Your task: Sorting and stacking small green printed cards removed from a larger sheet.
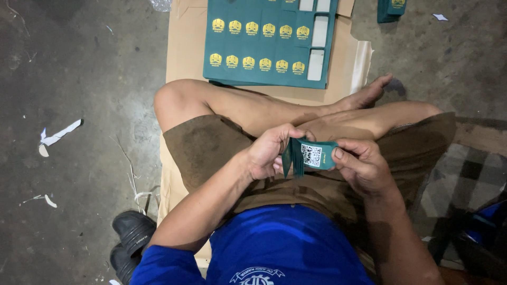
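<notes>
I sit cross-legged on the floor and hold a small stack of teal die-cut cards [309, 155] over my lap. My left hand [269, 152] grips the stack's left edge, fingers curled around it. My right hand [359, 164] pinches the right end, thumb on top of the front card, which carries a white square code patch. In front of my legs lies a large teal printed sheet [269, 45] with rows of yellow emblems and a few punched-out white gaps on its right side.
The sheet rests on brown cardboard [185, 47] spread over a dark concrete floor. Paper scraps [58, 134] lie at the left. Black shoes [132, 237] sit by my left elbow. More teal pieces [391, 8] are at the top right, and a checked cloth [465, 179] at right.
</notes>
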